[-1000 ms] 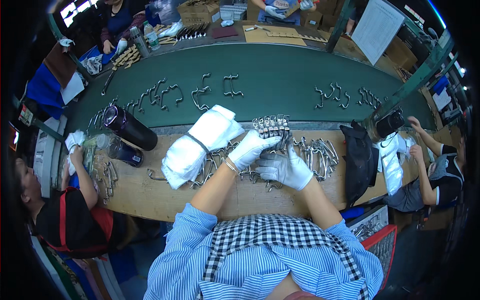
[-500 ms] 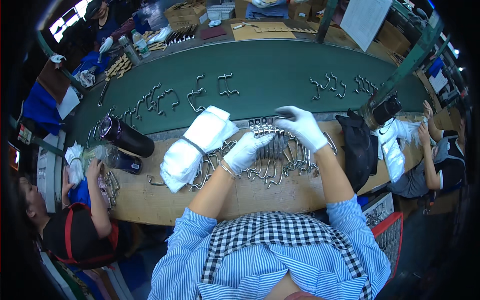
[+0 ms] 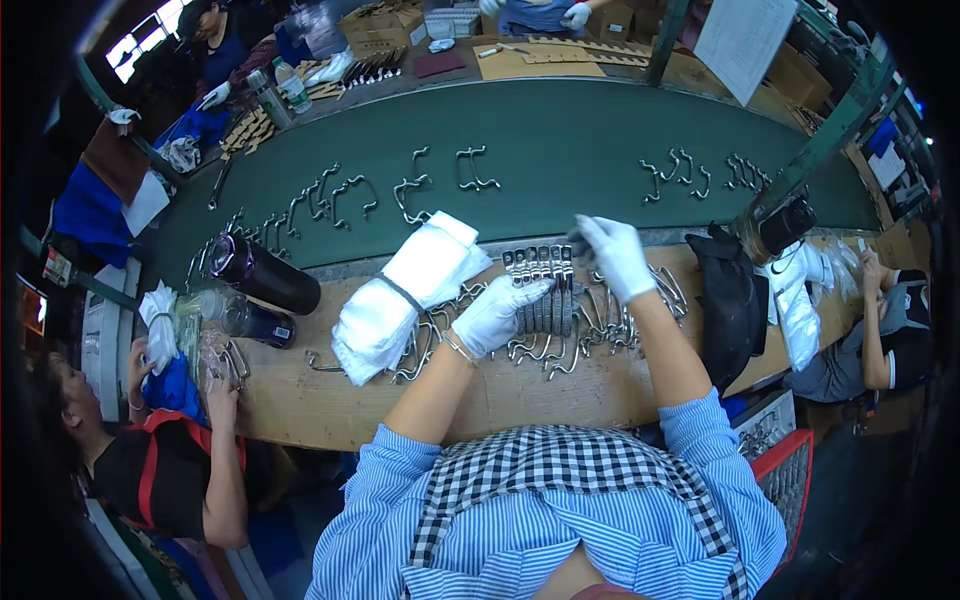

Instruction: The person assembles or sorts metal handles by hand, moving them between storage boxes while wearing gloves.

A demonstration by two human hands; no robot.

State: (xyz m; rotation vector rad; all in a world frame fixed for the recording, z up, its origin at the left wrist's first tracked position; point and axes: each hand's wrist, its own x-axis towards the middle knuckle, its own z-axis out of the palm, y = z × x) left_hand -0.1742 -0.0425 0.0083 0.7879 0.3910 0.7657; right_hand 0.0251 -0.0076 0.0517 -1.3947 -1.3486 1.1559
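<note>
My left hand (image 3: pixel 495 315), in a white glove, is closed round the left side of a row of bent chrome metal parts (image 3: pixel 545 312). Their flat, slotted ends line up side by side at the top, and curved rods stick out below. Just right of the row, my gloved right hand (image 3: pixel 618 262) is raised with its fingers stretched out, apart from the row. More loose bent metal parts (image 3: pixel 600 318) lie beneath and beside it on the cardboard-covered bench (image 3: pixel 500 405). To the left rests a bundle of folded white sheets (image 3: pixel 400 292) tied with a dark band.
Beyond the bench, a green conveyor belt (image 3: pixel 560 130) carries scattered bent chrome parts (image 3: pixel 478 168). A dark tumbler (image 3: pixel 265 275) stands left, a black bag (image 3: pixel 712 300) right. Co-workers sit on both sides (image 3: pixel 150 470) (image 3: pixel 865 335); others stand across the belt.
My right hand has lifted away from the top of the row, its fingers now pointing more upward. My left hand keeps its hold. The whole view has shifted slightly.
</note>
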